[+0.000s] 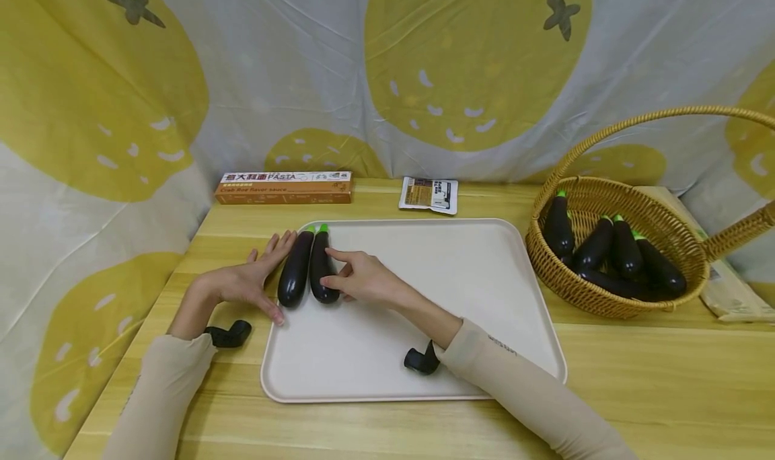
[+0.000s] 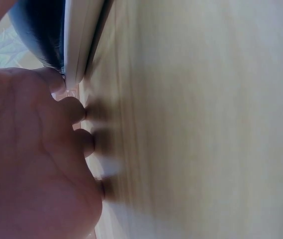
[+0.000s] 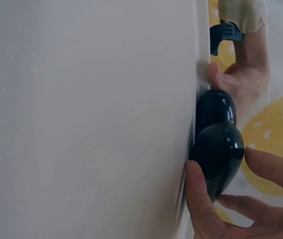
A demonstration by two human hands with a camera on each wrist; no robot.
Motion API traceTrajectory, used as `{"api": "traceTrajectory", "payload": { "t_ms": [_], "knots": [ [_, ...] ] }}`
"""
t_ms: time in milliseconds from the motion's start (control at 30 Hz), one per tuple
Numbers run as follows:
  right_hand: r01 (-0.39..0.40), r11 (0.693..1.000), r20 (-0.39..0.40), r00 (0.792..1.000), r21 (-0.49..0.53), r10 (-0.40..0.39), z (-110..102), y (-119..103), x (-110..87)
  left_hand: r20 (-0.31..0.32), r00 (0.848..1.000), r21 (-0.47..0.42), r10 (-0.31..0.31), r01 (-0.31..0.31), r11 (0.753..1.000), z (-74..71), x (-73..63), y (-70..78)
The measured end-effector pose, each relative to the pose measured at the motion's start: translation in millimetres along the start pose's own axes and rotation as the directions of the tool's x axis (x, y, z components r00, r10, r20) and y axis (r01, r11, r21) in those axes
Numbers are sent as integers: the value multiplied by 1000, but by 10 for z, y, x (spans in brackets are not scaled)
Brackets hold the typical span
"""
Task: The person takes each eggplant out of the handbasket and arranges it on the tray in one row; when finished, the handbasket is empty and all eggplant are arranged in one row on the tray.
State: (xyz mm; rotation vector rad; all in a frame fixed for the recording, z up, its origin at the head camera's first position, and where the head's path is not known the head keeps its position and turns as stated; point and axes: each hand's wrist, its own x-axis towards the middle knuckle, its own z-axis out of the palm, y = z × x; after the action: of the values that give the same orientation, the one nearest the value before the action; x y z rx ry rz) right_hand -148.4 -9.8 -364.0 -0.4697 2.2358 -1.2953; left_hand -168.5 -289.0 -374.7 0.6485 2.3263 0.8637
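Observation:
Two dark purple eggplants with green stem ends lie side by side along the left end of the white tray. The left one is flanked by my left hand, its fingers spread on the wood and its thumb over the tray's rim. My right hand holds the other eggplant from its right side. In the right wrist view the thumb is on top of this eggplant and a fingertip sits low between it and the tray. My left palm faces the left wrist camera.
At the right stands a wicker basket with a tall handle and several eggplants inside. Along the back lie an orange pasta box and a small flat packet. A beige package lies partly behind the basket.

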Motion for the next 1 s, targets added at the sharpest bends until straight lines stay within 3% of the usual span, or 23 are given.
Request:
{"api": "traceTrajectory", "payload": {
  "t_ms": [433, 1000],
  "knots": [
    [5, 994, -20, 1000, -107, -8, -21, -13, -4, -2, 1000, 13, -12, 12, 1000, 1, -2, 6],
    [22, 992, 0, 1000, -124, -22, 35, -19, 59, 4, 1000, 4, -11, 11, 1000, 0, 1, 1]
  ]
}}
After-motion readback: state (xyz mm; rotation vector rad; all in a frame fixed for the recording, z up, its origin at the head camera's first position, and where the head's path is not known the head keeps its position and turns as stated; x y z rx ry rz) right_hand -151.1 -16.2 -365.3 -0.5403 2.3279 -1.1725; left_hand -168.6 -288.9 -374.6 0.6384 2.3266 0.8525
